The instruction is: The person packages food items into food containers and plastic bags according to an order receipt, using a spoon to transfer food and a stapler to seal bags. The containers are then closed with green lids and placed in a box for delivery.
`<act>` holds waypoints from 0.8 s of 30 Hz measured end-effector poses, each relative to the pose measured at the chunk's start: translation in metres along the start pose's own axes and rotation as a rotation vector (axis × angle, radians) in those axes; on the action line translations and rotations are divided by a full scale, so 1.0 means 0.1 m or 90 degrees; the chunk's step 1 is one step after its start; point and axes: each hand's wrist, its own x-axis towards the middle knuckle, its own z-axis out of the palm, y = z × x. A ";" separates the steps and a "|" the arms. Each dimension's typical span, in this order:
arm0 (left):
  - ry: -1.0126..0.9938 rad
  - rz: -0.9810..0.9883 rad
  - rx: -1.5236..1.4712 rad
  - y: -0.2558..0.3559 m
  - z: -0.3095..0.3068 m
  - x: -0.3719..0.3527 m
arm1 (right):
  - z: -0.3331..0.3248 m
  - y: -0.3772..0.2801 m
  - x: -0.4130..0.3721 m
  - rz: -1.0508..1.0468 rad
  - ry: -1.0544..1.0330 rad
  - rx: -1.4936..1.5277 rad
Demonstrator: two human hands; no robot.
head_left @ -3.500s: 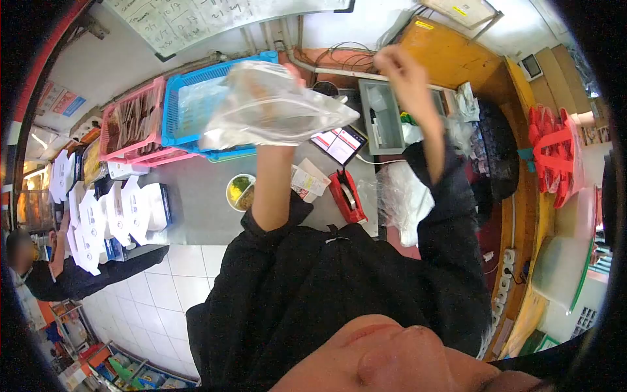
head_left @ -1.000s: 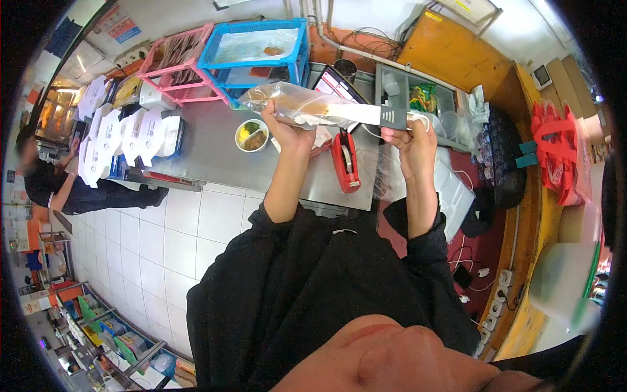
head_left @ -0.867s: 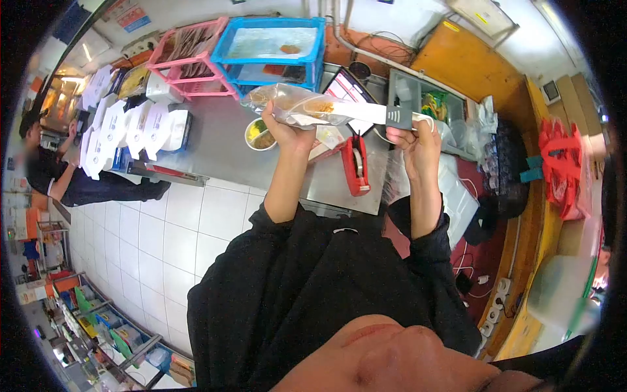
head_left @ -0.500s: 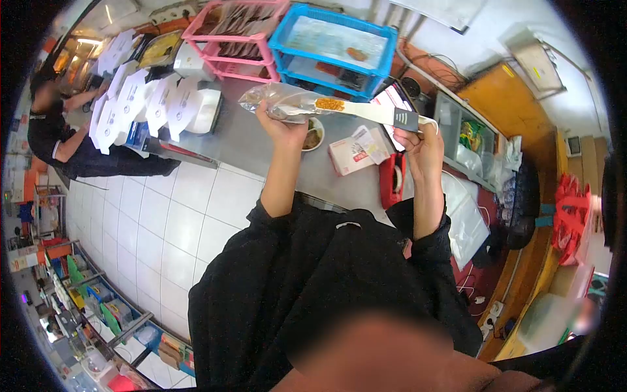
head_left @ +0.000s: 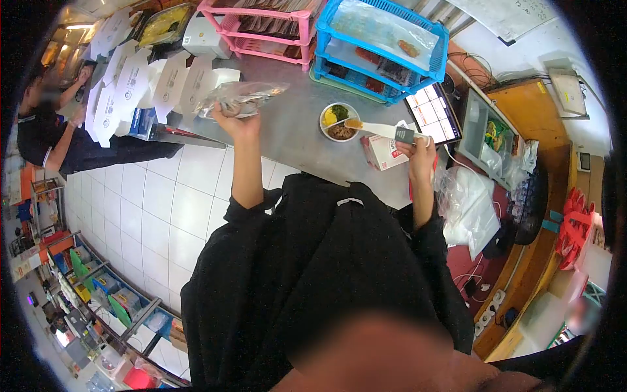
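A crinkled clear plastic bag (head_left: 251,96) rests in my left hand (head_left: 238,123), whose fingers are wrapped round its underside. Closed on the dark handle end of a white spatula (head_left: 379,129) is my right hand (head_left: 421,155). The spatula's tip, with some orange-brown food on it, is over the right edge of a round white bowl (head_left: 324,135). Yellow, dark green and brown food lies in separate parts of the bowl. Just right of the bowl, under the spatula, stands a white and red box (head_left: 385,154).
Blue stacked trays (head_left: 385,62) and pink stacked trays (head_left: 271,42) line the back of the metal table (head_left: 287,147). A tablet (head_left: 434,114) stands at the right. Open white boxes (head_left: 127,88) are at the left, beside a co-worker (head_left: 49,137).
My left hand has moved left with the bag, away from the spatula. The spatula has come down over the bowl, now in full view, and carries less food at its tip.
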 end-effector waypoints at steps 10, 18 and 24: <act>0.007 -0.026 0.037 0.08 0.12 0.06 | 0.24 0.53 -0.09 -0.276 -0.045 -0.388; 0.005 -0.008 0.046 0.04 -0.02 0.05 | 0.46 0.39 -0.41 -0.444 -0.145 -0.655; 0.038 -0.002 0.040 -0.04 0.02 -0.02 | 0.32 0.33 -0.47 -0.496 -0.215 -0.690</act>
